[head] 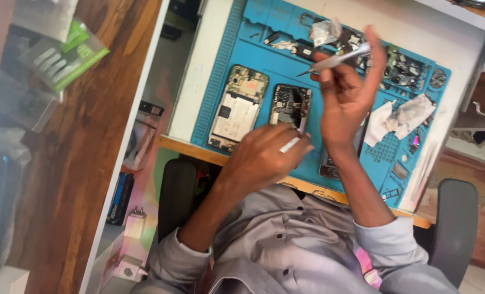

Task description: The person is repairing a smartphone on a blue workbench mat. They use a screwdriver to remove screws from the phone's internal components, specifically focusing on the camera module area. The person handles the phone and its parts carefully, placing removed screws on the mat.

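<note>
Over the blue repair mat [264, 54], metal tweezers [337, 60] are pinched in the raised right hand [348, 98], tips clear of the opened phones. A small white part [289, 145] is gripped in the left hand [267, 155], just beside the smaller opened phone [289, 105]; a larger opened phone [238, 106] lies alongside.

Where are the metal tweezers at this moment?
In the head view, the tweezers are in the raised right hand, above the blue repair mat, right of the two opened phones.
</note>
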